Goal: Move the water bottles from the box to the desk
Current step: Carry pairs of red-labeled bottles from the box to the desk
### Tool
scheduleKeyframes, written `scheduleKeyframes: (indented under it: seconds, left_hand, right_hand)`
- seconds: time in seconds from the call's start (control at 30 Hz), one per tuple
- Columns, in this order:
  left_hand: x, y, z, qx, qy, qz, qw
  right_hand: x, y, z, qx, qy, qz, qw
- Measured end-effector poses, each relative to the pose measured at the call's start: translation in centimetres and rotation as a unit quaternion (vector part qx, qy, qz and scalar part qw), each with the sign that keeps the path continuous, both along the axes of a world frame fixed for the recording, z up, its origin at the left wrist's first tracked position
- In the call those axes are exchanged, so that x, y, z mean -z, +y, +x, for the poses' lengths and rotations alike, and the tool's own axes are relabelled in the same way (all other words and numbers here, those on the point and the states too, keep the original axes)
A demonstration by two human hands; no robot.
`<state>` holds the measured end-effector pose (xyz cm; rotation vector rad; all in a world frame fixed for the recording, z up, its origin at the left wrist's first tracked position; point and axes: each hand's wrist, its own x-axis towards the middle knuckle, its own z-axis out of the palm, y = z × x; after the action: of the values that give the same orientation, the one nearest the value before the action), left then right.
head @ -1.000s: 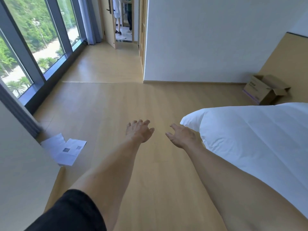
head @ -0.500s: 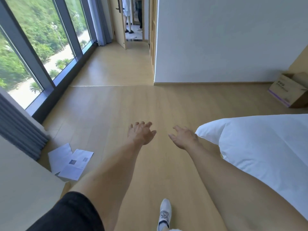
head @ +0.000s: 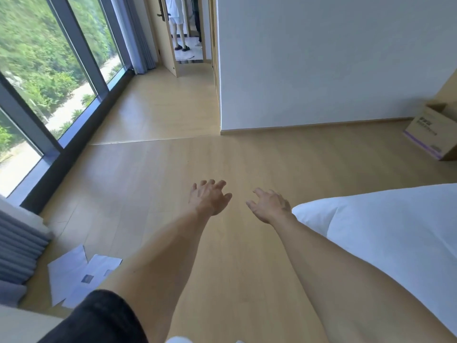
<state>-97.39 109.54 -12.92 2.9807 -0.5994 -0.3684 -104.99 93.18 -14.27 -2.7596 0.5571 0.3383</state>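
Left grip: the left hand (head: 210,198) is stretched forward over the floor, palm down, fingers spread and loosely bent, holding nothing.
Right grip: the right hand (head: 270,205) reaches out beside it, fingers apart and slightly curled, also empty; the two hands are near each other but not touching.
Arms: both forearms are bare; a black short sleeve (head: 99,318) covers the left upper arm.
Floor: light wooden plank floor (head: 153,184) lies under both hands.
Bed: a bed with white bedding (head: 395,238) sits just beside the right wrist, its corner close to the hand.
Box: a brown cardboard box with purple print (head: 435,131) stands open on the floor by the white wall (head: 321,58), well apart from both hands; its contents cannot be seen.
Papers: white printed paper sheets (head: 79,273) lie on the floor near the left arm.
Window: tall dark-framed windows (head: 74,40) line the left side.
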Motion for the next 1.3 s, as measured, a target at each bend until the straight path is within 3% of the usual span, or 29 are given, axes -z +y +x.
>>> scheduleKeyframes:
  seconds: [0.37,0.7,1.0,1.3]
  left_hand:
    - [2.2,-11.3,11.6,0.088,-0.001,-0.002,0.996]
    - [1.4,-19.6,28.5,0.173,0.001,-0.04,0.984]
    - [1.0,-23.6,40.0,0.195,0.014,-0.034,0.98]
    - [2.0,-32.9,47.9,0.228,-0.006,-0.007,0.974]
  right_hand:
    - [0.2,-9.3,7.7,0.092,0.006,0.0,0.996]
    - [-1.4,-15.5,22.0,0.19,0.009,-0.011,0.982]
    - [-2.3,-19.3,32.4,0.219,-0.01,-0.019,0.976]
    - [0.4,-28.2,40.2,0.241,-0.012,-0.014,0.97]
